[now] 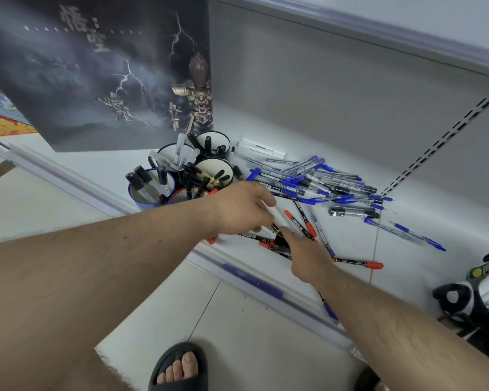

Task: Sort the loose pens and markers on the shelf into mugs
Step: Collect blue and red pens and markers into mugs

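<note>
Shelf [336, 131] boards are taking up most of the view, grey at the back and white on the bottom where everything is lying. Leaning at the back left is a big dark poster [96, 71] with lightning and armoured figures on it. Lower down, a grey tiled floor [237, 320] is showing, with a foot in a black sandal [178, 368] standing on it. A black and white machine [474, 294] is sitting at the far right edge. Five mugs [181, 170] are standing close together just in front of the poster, and black-capped and clear pens are sticking up out of them. Right of the mugs, a big heap of blue pens [316, 182] is lying on the shelf floor, with some white markers [260, 149] behind it. Nearer the front edge, red markers [299, 224] are lying loose, and one more red marker [359, 263] is lying off to the right. The left hand [243, 207] is reaching over from the left with its fingers curling around a white pen [277, 214], holding it above the red markers. The right hand [305, 255] is stretching in from the lower right, and its fingertips are touching the loose red markers; I cannot tell if it is gripping any.
</note>
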{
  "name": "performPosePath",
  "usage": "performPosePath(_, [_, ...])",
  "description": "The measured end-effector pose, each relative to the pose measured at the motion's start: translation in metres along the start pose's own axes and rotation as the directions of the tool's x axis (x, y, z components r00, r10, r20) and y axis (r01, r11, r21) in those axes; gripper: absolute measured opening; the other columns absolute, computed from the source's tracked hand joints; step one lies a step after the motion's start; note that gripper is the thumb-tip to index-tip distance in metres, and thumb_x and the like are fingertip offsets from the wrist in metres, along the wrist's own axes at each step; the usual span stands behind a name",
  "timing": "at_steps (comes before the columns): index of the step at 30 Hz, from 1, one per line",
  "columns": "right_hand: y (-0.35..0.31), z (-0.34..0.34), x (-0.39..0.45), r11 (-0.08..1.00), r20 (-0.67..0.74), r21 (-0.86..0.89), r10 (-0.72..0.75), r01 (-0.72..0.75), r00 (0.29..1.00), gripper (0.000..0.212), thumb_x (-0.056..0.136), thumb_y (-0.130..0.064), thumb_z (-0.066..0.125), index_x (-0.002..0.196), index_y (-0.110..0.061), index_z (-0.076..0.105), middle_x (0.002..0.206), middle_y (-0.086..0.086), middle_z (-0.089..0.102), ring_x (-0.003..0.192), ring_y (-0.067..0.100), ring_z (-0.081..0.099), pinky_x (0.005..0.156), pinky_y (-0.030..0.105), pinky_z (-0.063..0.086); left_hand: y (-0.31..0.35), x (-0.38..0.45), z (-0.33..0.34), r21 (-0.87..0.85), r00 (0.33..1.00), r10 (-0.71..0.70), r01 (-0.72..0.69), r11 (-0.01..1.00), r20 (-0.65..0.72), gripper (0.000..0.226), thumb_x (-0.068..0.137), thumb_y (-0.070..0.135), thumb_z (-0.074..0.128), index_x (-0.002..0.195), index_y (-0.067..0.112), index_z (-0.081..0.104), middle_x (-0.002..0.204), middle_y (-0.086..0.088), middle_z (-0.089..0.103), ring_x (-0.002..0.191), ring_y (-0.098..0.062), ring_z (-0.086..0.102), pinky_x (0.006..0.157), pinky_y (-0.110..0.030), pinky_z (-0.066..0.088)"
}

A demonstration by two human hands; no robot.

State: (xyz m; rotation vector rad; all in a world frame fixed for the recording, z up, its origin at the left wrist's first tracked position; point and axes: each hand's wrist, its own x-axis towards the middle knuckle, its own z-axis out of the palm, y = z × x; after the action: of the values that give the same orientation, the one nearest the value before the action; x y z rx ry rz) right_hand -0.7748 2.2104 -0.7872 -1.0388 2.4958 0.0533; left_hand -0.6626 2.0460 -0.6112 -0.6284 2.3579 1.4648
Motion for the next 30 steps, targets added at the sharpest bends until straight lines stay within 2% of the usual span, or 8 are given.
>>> performPosePath(5, [0.020,-0.013,-0.012,0.865,0.059,0.478,0.141,-0.151,0.988,0.097,0.078,-0.005,0.062,0.152,-0.046,0.013,0.081,-0.001,0.056,0.067,0.018,0.059,0.052,0.025,0.044,0.004,0.006,0.001,0.004,1.000,0.013,-0.013,1.000,-0.007,0.034,0.090,0.018,0.064,0.122,0.021,0.057,0.106,0.003,0.068,0.088,-0.011,0.069,0.089,-0.036,0.056])
performPosePath(9, [0.026,-0.044,-0.016,0.584,-0.063,0.789,0.387,-0.192,0.920,0.085,0.081,-0.007,0.069,0.149,-0.037,0.029,0.093,-0.004,0.064,0.076,0.018,0.065,0.060,0.028,0.053,0.004,0.009,0.005,0.003,1.000,0.003,-0.003,1.000,0.010,0.036,0.089,0.019,0.065,0.124,0.021,0.057,0.109,0.003,0.065,0.087,-0.011,0.070,0.092,-0.035,0.054])
performPosePath(12, [0.025,-0.077,-0.020,0.286,-0.107,0.956,0.535,-0.061,0.838,0.047,0.080,0.002,0.065,0.120,-0.019,0.051,0.074,-0.002,0.059,0.061,0.016,0.056,0.051,0.025,0.046,0.006,0.009,0.009,0.045,0.999,-0.003,0.001,0.999,0.033,0.038,0.088,0.021,0.065,0.126,0.021,0.057,0.109,0.003,0.065,0.091,-0.014,0.069,0.089,-0.032,0.054])
performPosePath(15, [0.012,-0.101,-0.031,0.032,-0.065,0.998,0.547,0.057,0.835,0.033,0.076,0.009,0.060,0.100,-0.012,0.051,0.064,0.001,0.051,0.056,0.017,0.049,0.047,0.026,0.042,0.017,0.004,0.016,0.080,0.996,0.002,-0.009,0.997,0.084,0.038,0.091,0.032,0.063,0.127,0.024,0.055,0.108,0.004,0.063,0.093,-0.013,0.067,0.082,-0.031,0.053])
performPosePath(18, [-0.010,-0.117,-0.050,-0.117,-0.064,0.983,0.503,0.142,0.862,0.033,0.076,0.011,0.055,0.094,-0.014,0.045,0.062,0.002,0.047,0.059,0.020,0.048,0.052,0.030,0.043,0.025,-0.005,0.026,0.003,0.954,-0.033,0.034,0.999,0.298,0.035,0.089,0.046,0.063,0.118,0.030,0.051,0.112,0.004,0.062,0.098,-0.014,0.066,0.084,-0.037,0.057])
performPosePath(20, [-0.022,-0.128,-0.066,-0.205,-0.056,0.964,0.474,0.172,0.879,0.031,0.077,0.013,0.053,0.094,-0.012,0.046,0.065,0.005,0.048,0.061,0.021,0.049,0.057,0.036,0.046,0.027,-0.010,0.033,-0.039,0.919,-0.041,0.062,0.997,0.392,0.034,0.089,0.040,0.066,0.114,0.021,0.054,0.106,0.001,0.063,0.094,-0.018,0.068,0.076,-0.035,0.059])
performPosePath(24, [-0.035,-0.140,-0.093,-0.286,0.000,0.947,0.454,0.145,0.891,0.022,0.081,0.009,0.057,0.094,-0.008,0.051,0.068,0.011,0.051,0.062,0.025,0.053,0.063,0.040,0.050,0.025,-0.018,0.038,-0.038,0.918,-0.021,0.039,0.999,0.396,0.015,0.096,0.009,0.054,0.111,0.007,0.056,0.102,-0.006,0.065,0.072,-0.016,0.065,0.062,-0.027,0.055])
performPosePath(30, [-0.042,-0.149,-0.115,-0.430,0.102,0.894,0.471,0.127,0.876,0.020,0.088,-0.001,0.063,0.108,-0.004,0.059,0.071,0.013,0.064,0.061,0.028,0.064,0.066,0.043,0.056,0.028,-0.031,0.027,-0.182,0.950,-0.036,0.097,0.979,0.311,0.010,0.100,0.007,0.045,0.103,0.008,0.055,0.080,-0.002,0.063,0.053,-0.011,0.041,0.043,-0.019,0.027])
